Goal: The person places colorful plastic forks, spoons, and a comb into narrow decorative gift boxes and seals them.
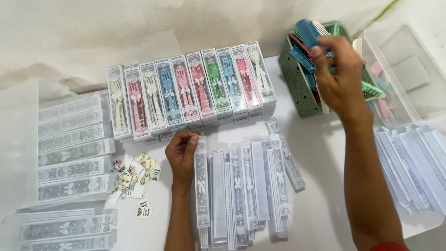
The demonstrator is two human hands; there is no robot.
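My left hand (pixel 182 154) grips the top end of a long clear empty box (pixel 201 181) with white lace print, lying at the left of a heap of several such boxes (pixel 253 186) on the white table (pixel 325 153). My right hand (pixel 339 79) reaches into a green basket (pixel 297 83) at the back right, its fingers closed on a blue comb (pixel 307 33) among several coloured combs. Behind my left hand stands a row of filled boxes (pixel 190 93) showing cream, pink, blue, green and red combs with bows.
Small printed paper labels (pixel 137 179) lie scattered left of my left hand. Empty lace boxes (pixel 74 148) are stacked at the far left in a clear tray. A clear plastic bin (pixel 409 69) stands at the right, with more empty boxes (pixel 413 162) below it.
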